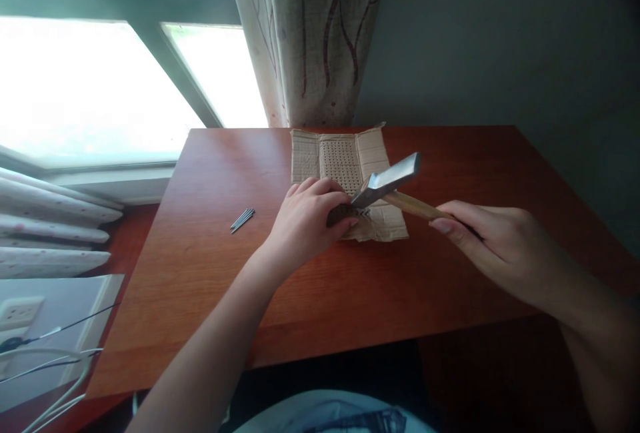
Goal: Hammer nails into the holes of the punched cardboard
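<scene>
My right hand (480,233) is closed around the wooden handle of a hammer (395,178). The metal head slants over the cardboard, its lower end right by the fingers of my left hand (310,216). That hand is closed on a dark brown block (340,214), thumb on the near side and fingers across the top. Most of the block is hidden by my fingers; whether the hammer touches it, I cannot tell. Beneath lies an unfolded piece of cardboard (373,143) with rows of small holes in its middle panel. Several nails (243,220) lie bunched to the left.
The reddish-brown wooden table (400,286) ends in a front edge close to my body. Behind it hang a patterned curtain (320,33) and a bright window (90,86). Cables (60,360) run beside a wall socket (21,313) at the lower left.
</scene>
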`<state>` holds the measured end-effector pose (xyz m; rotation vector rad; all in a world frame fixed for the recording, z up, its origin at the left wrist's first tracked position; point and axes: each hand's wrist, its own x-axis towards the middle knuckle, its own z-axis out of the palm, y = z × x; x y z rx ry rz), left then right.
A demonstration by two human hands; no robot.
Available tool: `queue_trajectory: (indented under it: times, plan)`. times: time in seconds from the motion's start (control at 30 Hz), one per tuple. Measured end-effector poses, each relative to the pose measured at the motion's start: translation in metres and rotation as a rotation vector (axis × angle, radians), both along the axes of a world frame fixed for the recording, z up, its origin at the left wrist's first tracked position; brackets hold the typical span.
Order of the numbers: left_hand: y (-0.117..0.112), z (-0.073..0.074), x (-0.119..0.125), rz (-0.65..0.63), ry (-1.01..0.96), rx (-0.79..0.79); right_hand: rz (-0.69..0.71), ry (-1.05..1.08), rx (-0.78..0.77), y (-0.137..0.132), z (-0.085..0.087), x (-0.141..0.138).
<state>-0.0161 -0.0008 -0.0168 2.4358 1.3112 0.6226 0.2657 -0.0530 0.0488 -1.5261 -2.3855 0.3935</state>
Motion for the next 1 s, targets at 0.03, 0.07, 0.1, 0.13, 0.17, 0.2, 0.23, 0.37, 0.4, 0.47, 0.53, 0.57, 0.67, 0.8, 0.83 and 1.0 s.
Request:
queue_trajectory:
  times: [0.03,0.07,0.1,0.13,0.17,0.2,0.23,0.37,0.4,0.47,0.53,0.57,0.67,0.8,0.83,1.0]
  plan:
    - [0.000,0.000,0.000,0.001,0.001,0.000,-0.001,-0.003,-0.002,0.000,0.000,0.000]
    - [0.000,0.000,0.000,0.002,0.002,-0.001,-0.002,-0.011,-0.005,0.001,0.000,-0.001]
    - [0.000,0.000,0.000,0.000,0.002,-0.002,-0.001,-0.023,-0.013,0.001,-0.001,-0.001]
    - [0.001,0.001,0.000,-0.001,0.003,-0.004,-0.001,-0.035,-0.022,0.002,-0.002,-0.001]
    - [0.001,0.001,0.001,-0.003,0.003,-0.006,-0.001,-0.042,-0.030,0.001,-0.003,-0.001]
    - [0.001,0.002,0.001,-0.006,0.003,-0.008,-0.004,-0.040,-0.034,0.001,-0.004,-0.001]
    - [0.001,0.002,0.001,-0.006,0.002,-0.008,-0.007,-0.025,-0.033,0.000,-0.005,0.000]
    - [0.000,0.003,0.001,0.002,-0.010,-0.007,-0.082,0.147,-0.029,-0.003,-0.006,0.006]
    - [0.000,0.003,0.001,0.003,-0.012,-0.009,-0.127,0.235,-0.041,-0.002,-0.007,0.008]
    - [0.000,0.003,0.001,0.005,-0.009,-0.014,-0.196,0.495,-0.054,0.003,-0.011,0.011]
    - [-0.001,0.003,0.001,0.006,-0.007,-0.017,-0.190,0.820,-0.032,0.012,-0.016,0.010]
    - [-0.001,0.003,0.001,0.006,-0.006,-0.018,-0.160,0.961,-0.023,0.017,-0.019,0.008]
    - [0.000,0.003,0.001,0.003,-0.007,-0.021,-0.113,1.170,-0.108,0.034,-0.027,-0.002]
    - [0.000,0.003,0.000,0.003,-0.005,-0.020,-0.234,1.183,-0.024,0.051,-0.036,-0.009]
    - [0.000,0.003,0.000,0.002,-0.005,-0.019,-0.282,1.158,0.020,0.054,-0.038,-0.010]
    - [0.000,0.004,0.000,0.005,-0.009,-0.032,-0.455,1.083,0.082,0.062,-0.042,-0.013]
